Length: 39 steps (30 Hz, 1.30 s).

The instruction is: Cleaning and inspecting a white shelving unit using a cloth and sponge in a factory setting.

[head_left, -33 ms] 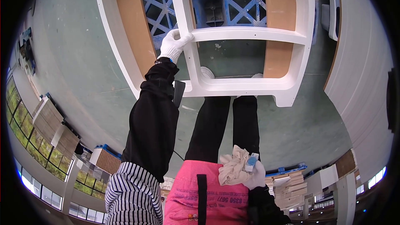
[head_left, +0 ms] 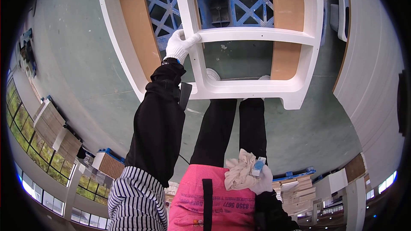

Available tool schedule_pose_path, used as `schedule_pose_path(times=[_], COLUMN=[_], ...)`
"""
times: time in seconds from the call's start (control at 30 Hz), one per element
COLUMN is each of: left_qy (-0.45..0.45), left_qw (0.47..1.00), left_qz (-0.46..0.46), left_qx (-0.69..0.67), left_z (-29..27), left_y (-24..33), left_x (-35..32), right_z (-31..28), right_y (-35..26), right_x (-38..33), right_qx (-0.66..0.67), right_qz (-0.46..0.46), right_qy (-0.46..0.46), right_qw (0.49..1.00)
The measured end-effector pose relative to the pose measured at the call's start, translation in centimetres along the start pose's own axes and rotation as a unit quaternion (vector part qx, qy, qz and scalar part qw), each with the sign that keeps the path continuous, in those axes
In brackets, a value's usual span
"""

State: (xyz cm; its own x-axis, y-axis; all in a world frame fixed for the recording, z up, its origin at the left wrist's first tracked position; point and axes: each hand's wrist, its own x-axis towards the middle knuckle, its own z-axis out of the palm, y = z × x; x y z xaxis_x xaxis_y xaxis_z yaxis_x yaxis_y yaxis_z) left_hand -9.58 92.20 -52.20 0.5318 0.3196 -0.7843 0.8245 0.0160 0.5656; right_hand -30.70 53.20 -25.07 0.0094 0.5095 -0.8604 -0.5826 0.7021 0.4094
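Note:
A large white frame (head_left: 252, 86) with rounded openings lies ahead of me. My left hand (head_left: 179, 46), in a white knit glove, is at the joint of its upright and crossbar. The thumb rests along the crossbar, and the other fingers curl at the upright, partly hidden. Low at the right, close to my pink apron (head_left: 195, 201), my gloved right hand (head_left: 264, 181) is closed on a crumpled off-white cloth (head_left: 239, 174). A small blue-and-white block (head_left: 258, 166) is held together with the cloth.
Brown boards (head_left: 287, 62) and a blue plastic pallet (head_left: 252, 0) lie under the frame, on a green floor (head_left: 81, 55). A big pale curved panel (head_left: 370, 81) stands at the right. Stacked boards (head_left: 297, 192) are behind on the right. My feet are below the frame's near edge.
My left hand has slid very slightly to the right at the joint, its thumb further along the crossbar. The right hand, the cloth and the frame look unmoved.

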Motion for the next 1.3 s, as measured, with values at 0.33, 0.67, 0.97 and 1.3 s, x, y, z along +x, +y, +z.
schedule_pose_path(times=[0.33, 0.67, 0.97, 1.3], left_qy=[0.012, 0.145, 0.082, -0.014], left_qw=[0.997, 0.989, 0.903, 0.723], left_qz=[-0.006, 0.024, -0.038, -0.025], left_qx=[0.079, -0.027, 0.420, 0.690], left_z=[-0.8, -1.4, 3.7, 3.7], left_y=[1.2, -5.8, -13.7, -14.4], left_x=[0.6, -2.4, -11.3, -18.2], right_z=[1.9, 1.9, -0.9, -7.6], right_y=[0.0, 0.1, -0.4, -0.3], right_x=[0.4, 0.4, -0.3, -1.3], right_qx=[-0.014, -0.023, -0.029, 0.156], right_qz=[-0.001, 0.001, 0.016, 0.070], right_qy=[-0.057, -0.069, -0.046, -0.112], right_qw=[0.998, 0.997, 0.998, 0.979])
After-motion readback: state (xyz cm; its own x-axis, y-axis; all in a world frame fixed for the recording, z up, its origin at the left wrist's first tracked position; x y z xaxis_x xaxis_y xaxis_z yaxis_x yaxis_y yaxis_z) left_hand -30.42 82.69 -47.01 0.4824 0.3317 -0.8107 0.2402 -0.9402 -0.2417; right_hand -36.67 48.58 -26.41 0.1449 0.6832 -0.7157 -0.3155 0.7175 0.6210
